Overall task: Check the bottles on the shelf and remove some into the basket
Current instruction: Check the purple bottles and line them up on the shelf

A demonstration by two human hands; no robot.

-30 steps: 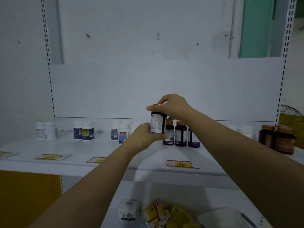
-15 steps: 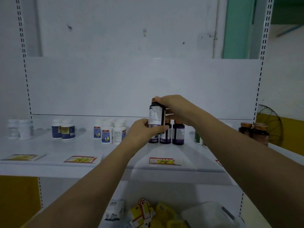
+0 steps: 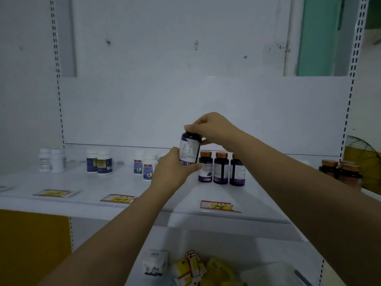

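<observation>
Holds the dark bottle (image 3: 189,150) up in the air with both hands, clear of the shelf (image 3: 86,182) below it. Grips its lower half with the left hand (image 3: 171,168), fingers curled round the barcode end. Pinches its top with the right hand (image 3: 210,129), fingertips covering the cap. Turns a white label panel with small print toward the camera, with the top of the bottle leaning slightly right. Against half a second ago, hides the orange cap fully under the right fingers, where a sliver showed before, and keeps both grips in the same places. Leaves three purple-labelled bottles (image 3: 221,171) standing upright on the shelf just right of and below the dark bottle, now seen whole beside it rather than partly behind it. Sees white bottles with blue labels (image 3: 144,167) lower left of the dark bottle. Sees a red-and-yellow price tag (image 3: 216,205) marked 78 on the shelf edge below and slightly right of the dark bottle, and brown jars (image 3: 340,172) far right of it
</observation>
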